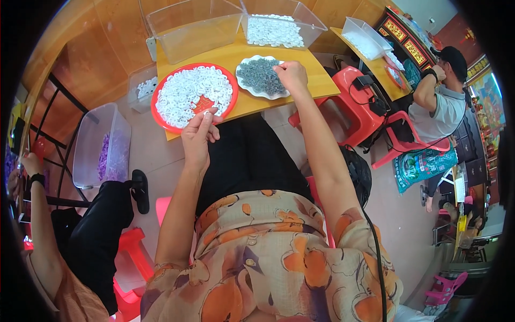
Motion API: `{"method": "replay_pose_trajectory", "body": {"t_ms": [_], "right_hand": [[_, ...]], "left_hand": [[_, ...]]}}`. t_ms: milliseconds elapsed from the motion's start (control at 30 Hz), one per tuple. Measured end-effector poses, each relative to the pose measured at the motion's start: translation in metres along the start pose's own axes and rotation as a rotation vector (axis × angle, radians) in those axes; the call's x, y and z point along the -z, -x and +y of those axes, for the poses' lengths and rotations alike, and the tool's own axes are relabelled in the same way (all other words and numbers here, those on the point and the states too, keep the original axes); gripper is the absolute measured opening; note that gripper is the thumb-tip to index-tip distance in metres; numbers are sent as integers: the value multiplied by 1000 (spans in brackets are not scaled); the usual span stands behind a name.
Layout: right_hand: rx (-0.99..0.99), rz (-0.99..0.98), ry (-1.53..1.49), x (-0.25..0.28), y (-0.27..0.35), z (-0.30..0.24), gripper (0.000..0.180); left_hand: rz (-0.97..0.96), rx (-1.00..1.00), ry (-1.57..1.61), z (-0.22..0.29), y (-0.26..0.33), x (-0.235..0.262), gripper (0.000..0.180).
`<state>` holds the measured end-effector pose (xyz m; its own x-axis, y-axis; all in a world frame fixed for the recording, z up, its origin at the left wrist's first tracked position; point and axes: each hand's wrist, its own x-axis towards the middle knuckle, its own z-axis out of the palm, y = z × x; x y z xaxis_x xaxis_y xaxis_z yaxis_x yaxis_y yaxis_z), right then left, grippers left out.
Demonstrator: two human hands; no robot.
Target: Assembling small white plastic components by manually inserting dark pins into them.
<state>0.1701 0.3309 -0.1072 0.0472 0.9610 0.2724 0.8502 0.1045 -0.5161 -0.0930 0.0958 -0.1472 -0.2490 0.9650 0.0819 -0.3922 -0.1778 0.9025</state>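
No readable lettering; only pale, illegible print on the turquoise sack (427, 165).

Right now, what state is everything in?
Left hand: thumb and finger close together
Right hand: fingertips at the grey pieces
Red round plate: white pieces heaped, base partly showing
White scalloped plate: grey pieces spread across
Bin behind scalloped plate: lidless, partly filled
Leftmost clear bin: lidless, purple pieces inside

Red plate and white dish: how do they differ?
The red plate is larger than the white dish. The plate's rim is smoothly round, the dish's scalloped. The plate holds white pieces, the dish gray pieces. Both stand on the table.
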Motion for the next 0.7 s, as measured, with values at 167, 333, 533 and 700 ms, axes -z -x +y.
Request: {"method": "replay_pose_trajectory", "body": {"t_ms": [167,333,533,700], "right_hand": [[-1,-87,135,-9,3,-11,34],[-19,-103,210,-28,-7,-2,32],[50,-154,181,-33,-12,0,27],[35,-163,-61,-21,-5,9,19]], "left_hand": [[-10,9,60,0,1,8,27],[-36,23,98,2,0,7,28],[-45,14,87,4,0,13,31],[-82,68,21,9,2,8,30]]}}
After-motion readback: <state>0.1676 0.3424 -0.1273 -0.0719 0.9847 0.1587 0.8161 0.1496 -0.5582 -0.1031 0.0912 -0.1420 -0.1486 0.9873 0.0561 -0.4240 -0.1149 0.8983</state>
